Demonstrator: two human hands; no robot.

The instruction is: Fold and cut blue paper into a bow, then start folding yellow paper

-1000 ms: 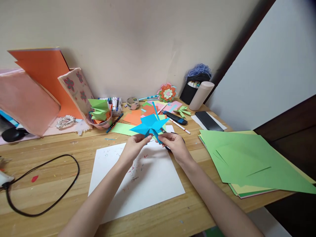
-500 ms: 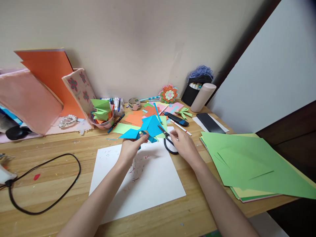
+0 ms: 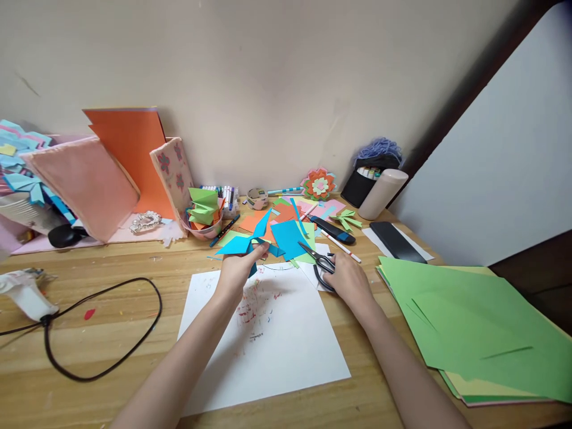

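My left hand (image 3: 241, 262) pinches a blue folded paper shape (image 3: 236, 244) with pointed arms spreading out from the middle. Its fingers are partly hidden under the paper. In my right hand (image 3: 351, 277) are black-handled scissors (image 3: 319, 257), the fingers closed at one handle loop and the blades pointing up and left. Just beyond the blade tips lies a flat blue paper square (image 3: 286, 239). Below both hands a white sheet (image 3: 286, 333) with coloured marks lies on the wooden desk.
Paper scraps (image 3: 254, 223), a box cutter (image 3: 333, 229) and pens lie behind. A cup of folded paper (image 3: 203, 229) stands left of them. Green paper (image 3: 473, 316) and a phone (image 3: 397, 241) lie right. A glue gun (image 3: 29, 295) trails its black cable at left.
The blue shape has come away from over the blue square, which now shows whole. My right hand has moved right and nearer with the scissors. The view has shifted slightly.
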